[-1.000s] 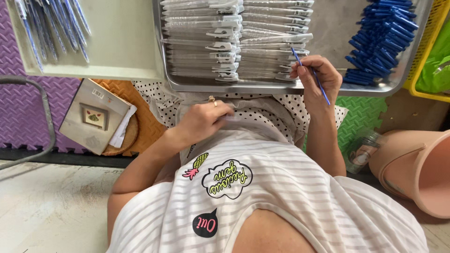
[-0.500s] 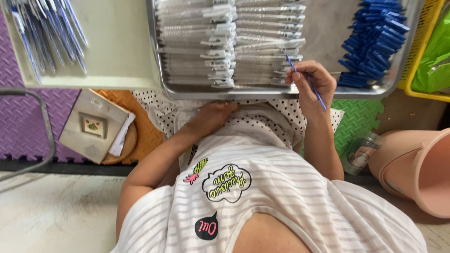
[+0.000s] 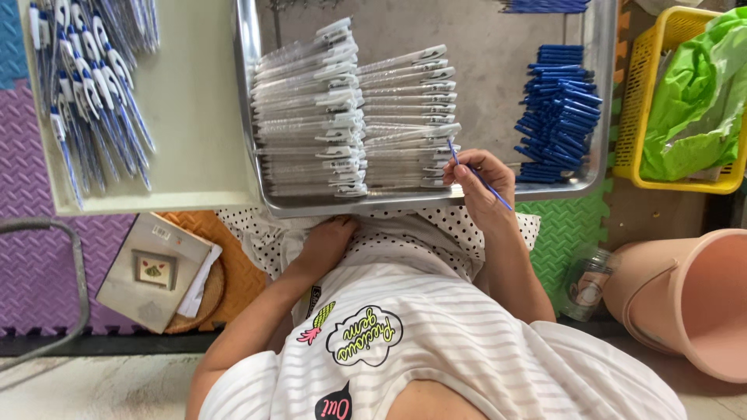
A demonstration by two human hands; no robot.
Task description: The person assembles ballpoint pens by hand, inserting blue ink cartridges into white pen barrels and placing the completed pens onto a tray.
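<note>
- Steel tray (image 3: 591,183) spans the far middle, holding rows of clear pen barrels (image 3: 354,117) and a blue refill pile (image 3: 560,109) at its right.
- Left hand (image 3: 327,241) rests on the lap below the tray's near rim; whether it grips anything cannot be told.
- Right hand (image 3: 478,183) pinches a thin blue refill (image 3: 478,175) at the near edge.

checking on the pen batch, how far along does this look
Done: a spread of finished pens lies on the pale tray. In hand: the right hand holds one thin blue refill at the stacked clear barrels in the metal tray; the left hand rests in the lap. Left: two full barrel stacks and a pile of blue refills.
</note>
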